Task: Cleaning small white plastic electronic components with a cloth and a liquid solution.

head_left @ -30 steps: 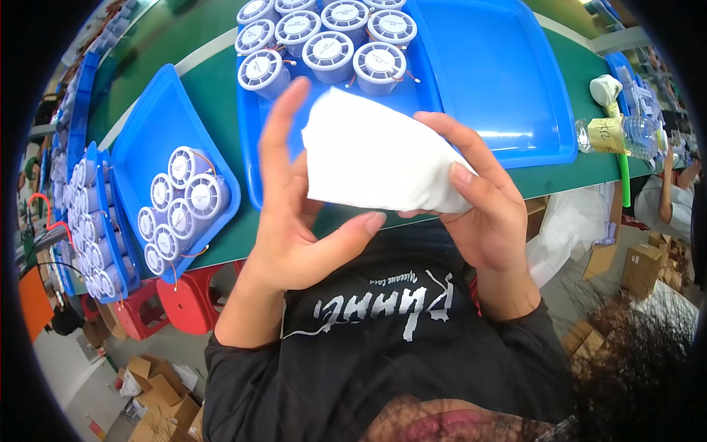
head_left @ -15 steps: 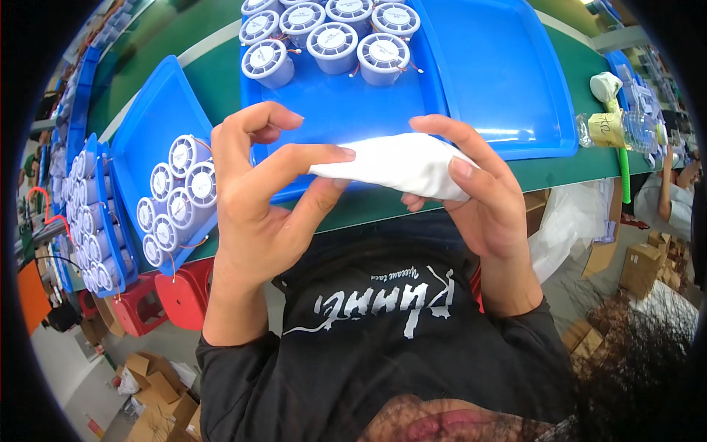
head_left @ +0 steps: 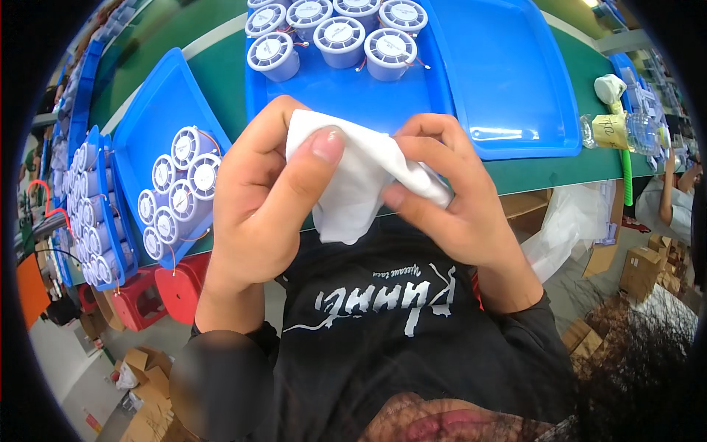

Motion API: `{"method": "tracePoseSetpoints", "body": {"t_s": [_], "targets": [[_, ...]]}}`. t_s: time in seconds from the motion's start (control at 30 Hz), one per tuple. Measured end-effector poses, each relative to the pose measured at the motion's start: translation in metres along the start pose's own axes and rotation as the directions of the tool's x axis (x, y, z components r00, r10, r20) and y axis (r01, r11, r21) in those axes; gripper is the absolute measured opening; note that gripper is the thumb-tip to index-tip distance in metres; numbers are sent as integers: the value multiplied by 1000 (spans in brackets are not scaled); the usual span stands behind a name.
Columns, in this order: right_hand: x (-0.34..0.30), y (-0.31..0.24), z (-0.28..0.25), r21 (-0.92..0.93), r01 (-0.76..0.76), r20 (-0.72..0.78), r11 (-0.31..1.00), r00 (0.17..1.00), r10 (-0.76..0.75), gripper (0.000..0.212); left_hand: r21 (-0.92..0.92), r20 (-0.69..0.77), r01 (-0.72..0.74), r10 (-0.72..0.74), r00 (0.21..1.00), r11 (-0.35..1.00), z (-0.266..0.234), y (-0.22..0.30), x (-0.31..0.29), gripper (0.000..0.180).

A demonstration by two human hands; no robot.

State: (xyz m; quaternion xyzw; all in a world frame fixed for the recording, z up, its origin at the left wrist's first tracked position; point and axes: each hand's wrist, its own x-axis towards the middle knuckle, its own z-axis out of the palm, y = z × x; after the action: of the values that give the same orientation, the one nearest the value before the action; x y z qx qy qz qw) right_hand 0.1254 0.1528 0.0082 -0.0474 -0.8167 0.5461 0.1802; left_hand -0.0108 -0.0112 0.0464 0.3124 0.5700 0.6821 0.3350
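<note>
A white cloth (head_left: 352,188) hangs between my two hands, above the front edge of the green table. My left hand (head_left: 265,188) grips its upper left part, with the thumb pressed flat on the front. On the other side, my right hand (head_left: 453,191) pinches a bunched fold between thumb and fingers. The cloth's lower corner droops loose in front of my black shirt. Beyond my hands, a blue tray (head_left: 324,92) bears several white cylindrical units (head_left: 339,42) with slotted round tops and thin wires.
An angled blue tray (head_left: 158,96) with more cylinders stands at left, beside stacked trays (head_left: 99,221). Another blue tray (head_left: 508,74) lies at right. Past it are a clear plastic bottle (head_left: 641,132) and a green strap (head_left: 627,177). Red stools (head_left: 180,287) stand below the table's left side.
My left hand has closed on the cloth, its thumb now over the front. The cloth has gone from a narrow folded strip to a wider, hanging shape. My right hand still holds it.
</note>
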Motion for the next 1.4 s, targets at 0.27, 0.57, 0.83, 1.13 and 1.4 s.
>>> {"method": "tracePoseSetpoints", "body": {"t_s": [0.27,0.57,0.83,1.13,1.4], "targets": [[-3,7,-13,803,-293,163,520,945,282,23,-345,-142,116,-174,974,931,-4,-14,-3,25],[-2,1,-6,754,-364,164,547,911,379,39,-566,-104,165,-269,958,808,13,-35,-5,48],[0,0,-9,703,-292,6,649,914,405,38,-423,-12,107,-124,992,900,15,-35,-8,60],[-14,9,-22,585,-160,-49,795,972,231,29,-224,-49,33,-45,998,974,0,-39,-17,45],[-3,11,-31,576,-19,75,817,997,-30,3,-87,155,-180,192,969,980,-12,-35,-9,31]]}}
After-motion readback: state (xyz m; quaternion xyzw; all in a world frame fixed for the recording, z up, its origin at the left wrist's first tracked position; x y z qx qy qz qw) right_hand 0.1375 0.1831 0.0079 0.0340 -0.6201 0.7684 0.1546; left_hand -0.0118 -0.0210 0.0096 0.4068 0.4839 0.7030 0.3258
